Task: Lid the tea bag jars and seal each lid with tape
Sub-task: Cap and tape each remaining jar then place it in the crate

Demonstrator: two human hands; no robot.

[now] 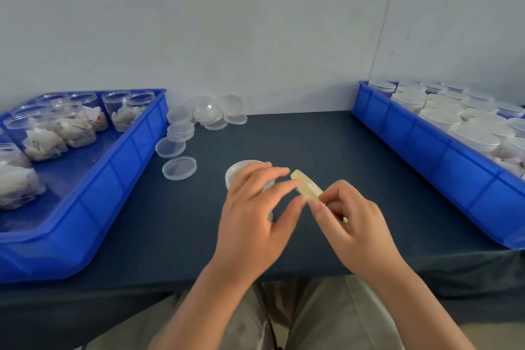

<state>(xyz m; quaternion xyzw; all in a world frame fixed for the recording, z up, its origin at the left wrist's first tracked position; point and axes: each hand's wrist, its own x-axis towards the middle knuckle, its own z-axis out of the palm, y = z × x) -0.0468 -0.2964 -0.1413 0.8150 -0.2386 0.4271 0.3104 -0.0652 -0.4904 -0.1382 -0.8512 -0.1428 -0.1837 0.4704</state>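
- Head view: The right hand [352, 224] is gripping a pale yellowish tape roll [306, 187], with its fingers curled round the roll's near end and the roll tilting up and away to the left.
- The left hand [255, 207] is reaching across with its fingers stretched out almost straight. Its index finger and thumb tips are meeting the roll's edge, but blur is hiding whether they are pinching a tape end.
- A lidded jar [241, 172] is standing upright on the dark table [312, 136], partly under the left hand's fingers and just left of the roll.
- Loose clear lids [179, 168] are lying on the table between the jar and the left blue tray [113, 179].
- Open jars [56, 133] with tea bags inside are sitting in that tray.
- Capped jars [443, 119] are filling the right blue tray [426, 156], well apart from the hands.
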